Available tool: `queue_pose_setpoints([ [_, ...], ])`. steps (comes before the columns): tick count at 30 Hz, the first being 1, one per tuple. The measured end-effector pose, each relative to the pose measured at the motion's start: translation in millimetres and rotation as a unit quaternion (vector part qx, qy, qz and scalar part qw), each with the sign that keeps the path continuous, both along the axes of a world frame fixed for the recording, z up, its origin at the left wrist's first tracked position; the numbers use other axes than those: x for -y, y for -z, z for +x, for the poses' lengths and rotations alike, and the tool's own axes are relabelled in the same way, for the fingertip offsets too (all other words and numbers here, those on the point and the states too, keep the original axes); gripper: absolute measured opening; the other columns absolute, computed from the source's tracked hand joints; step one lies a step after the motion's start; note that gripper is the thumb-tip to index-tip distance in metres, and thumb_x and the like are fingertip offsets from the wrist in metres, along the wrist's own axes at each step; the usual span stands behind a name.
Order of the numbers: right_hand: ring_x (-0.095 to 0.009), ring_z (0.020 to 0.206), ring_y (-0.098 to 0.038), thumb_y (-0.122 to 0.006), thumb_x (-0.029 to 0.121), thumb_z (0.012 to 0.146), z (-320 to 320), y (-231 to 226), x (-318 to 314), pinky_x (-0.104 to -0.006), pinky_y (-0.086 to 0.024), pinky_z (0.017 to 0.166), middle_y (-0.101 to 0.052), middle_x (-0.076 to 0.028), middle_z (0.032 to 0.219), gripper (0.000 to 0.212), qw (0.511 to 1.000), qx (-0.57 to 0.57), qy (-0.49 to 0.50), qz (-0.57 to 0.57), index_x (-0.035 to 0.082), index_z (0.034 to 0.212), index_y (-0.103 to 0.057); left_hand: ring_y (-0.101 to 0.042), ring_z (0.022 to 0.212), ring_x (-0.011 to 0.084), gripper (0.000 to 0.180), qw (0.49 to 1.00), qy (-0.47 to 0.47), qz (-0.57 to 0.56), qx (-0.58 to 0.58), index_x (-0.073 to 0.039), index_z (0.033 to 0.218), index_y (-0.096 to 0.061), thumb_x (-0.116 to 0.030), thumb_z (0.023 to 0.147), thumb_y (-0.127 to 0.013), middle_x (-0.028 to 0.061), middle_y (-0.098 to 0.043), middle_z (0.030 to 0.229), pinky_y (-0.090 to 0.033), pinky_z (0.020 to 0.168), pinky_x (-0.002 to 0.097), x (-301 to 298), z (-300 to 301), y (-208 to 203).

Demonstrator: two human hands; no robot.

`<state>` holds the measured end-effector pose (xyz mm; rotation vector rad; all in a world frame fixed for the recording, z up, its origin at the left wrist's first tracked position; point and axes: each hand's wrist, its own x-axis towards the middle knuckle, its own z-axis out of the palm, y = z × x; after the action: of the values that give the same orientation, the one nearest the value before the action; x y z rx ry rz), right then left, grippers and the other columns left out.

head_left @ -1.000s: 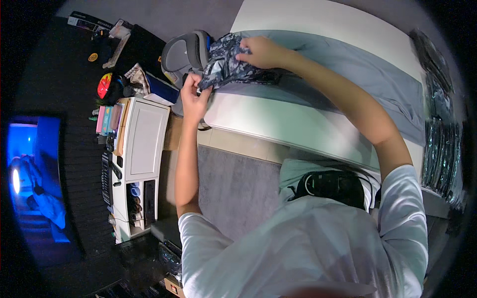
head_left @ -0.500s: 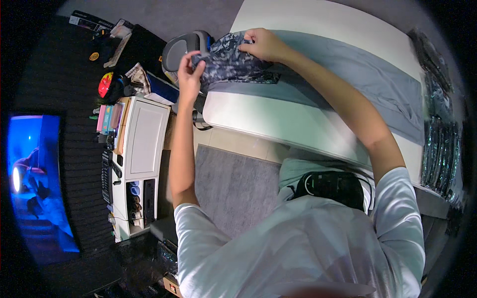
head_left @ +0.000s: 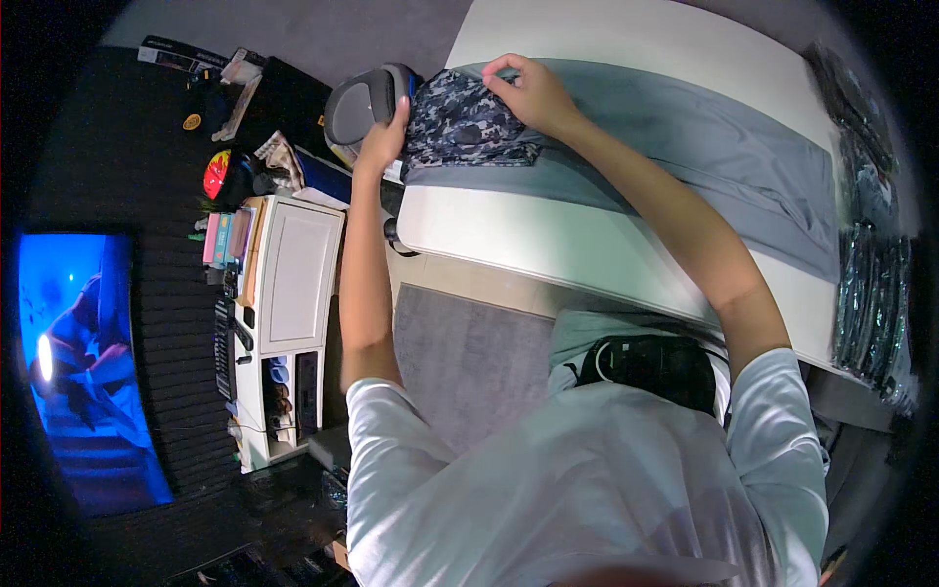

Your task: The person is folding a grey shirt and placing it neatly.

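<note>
A folded piece of dark grey-blue camouflage cloth (head_left: 455, 127) lies fairly flat at the left end of a long table. Under it stretches a smooth grey cloth (head_left: 685, 137), running along the table toward the right. My left hand (head_left: 383, 140) is upright beside the camouflage cloth's left edge, its visible fingers straight and apart from the fabric's top face. At the far right corner of that cloth, my right hand (head_left: 531, 96) is closed, with thumb and forefinger pinched on the fabric's edge.
The white table (head_left: 548, 220) has rounded corners. Clear-wrapped dark packages (head_left: 869, 303) are stacked at its right end. Beyond my left hand stands a grey rounded bin-like object (head_left: 360, 106). A white cabinet (head_left: 301, 274) and a lit blue screen (head_left: 88, 372) are at left.
The camouflage cloth, lifted and bunched between both hands before, now lies flatter on the grey cloth. My left hand has come off its top and moved slightly down to the left edge.
</note>
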<state>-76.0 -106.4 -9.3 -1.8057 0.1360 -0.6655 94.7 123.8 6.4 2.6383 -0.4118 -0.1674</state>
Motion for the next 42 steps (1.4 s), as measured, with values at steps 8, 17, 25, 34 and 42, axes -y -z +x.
queue_pose_setpoints([
  [8,-0.011,0.051,-0.046,-0.069,0.020,0.090,-1.9,9.7,-2.8,-0.0341,-0.038,0.052,-0.050,0.001,0.054,0.021,0.993,0.028,-0.035,0.109,0.012,0.110,-0.068,-0.049,0.067,0.0063,0.031,0.878,0.073,-0.472,-0.037,-0.007,0.079,-0.060,-0.029,0.098,-0.067,-0.0046,-0.057,0.072,-0.039,0.063,0.0222,-22.1,-14.0,16.5],
  [17,-0.017,0.076,-0.064,-0.066,0.013,0.085,-1.7,8.5,-12.4,-0.0342,-0.050,0.074,-0.072,-0.014,0.094,0.040,0.984,-0.041,-0.097,0.144,0.013,0.125,-0.064,-0.066,0.080,0.0202,0.029,0.986,0.038,-0.131,0.094,0.003,0.112,-0.065,-0.019,0.094,-0.062,0.0113,-0.071,0.090,-0.051,0.076,0.0318,-47.1,-5.9,13.1],
  [25,-0.028,0.110,-0.068,-0.063,0.007,0.079,8.2,19.6,6.0,-0.0350,-0.053,0.095,-0.070,-0.019,0.120,0.039,0.994,0.057,-0.058,0.073,0.008,0.117,-0.072,-0.065,0.110,0.0426,0.049,0.991,0.061,0.002,0.121,0.001,0.119,-0.067,-0.041,0.096,-0.056,0.0297,-0.068,0.111,-0.049,0.095,0.0443,-9.9,-27.3,-2.8],
  [34,-0.033,0.109,-0.061,-0.069,0.025,0.088,-7.0,20.1,11.5,-0.0431,-0.050,0.095,-0.070,-0.015,0.112,0.038,0.982,0.012,0.043,-0.181,0.009,0.123,-0.063,-0.060,0.115,0.0492,0.069,0.987,0.016,0.024,0.158,0.013,0.115,-0.063,-0.053,0.095,-0.054,0.0369,-0.063,0.114,-0.046,0.099,0.0476,10.4,17.9,6.8],
  [42,-0.035,0.108,-0.061,-0.064,0.018,0.089,-6.3,34.0,23.9,-0.0447,-0.048,0.098,-0.069,-0.016,0.110,0.029,0.977,0.067,0.052,-0.193,0.012,0.117,-0.069,-0.070,0.094,0.0408,0.043,0.956,-0.019,0.030,0.290,0.000,0.114,-0.065,-0.038,0.095,-0.061,0.0270,-0.070,0.101,-0.053,0.080,0.0435,57.1,-47.7,-29.5],
])
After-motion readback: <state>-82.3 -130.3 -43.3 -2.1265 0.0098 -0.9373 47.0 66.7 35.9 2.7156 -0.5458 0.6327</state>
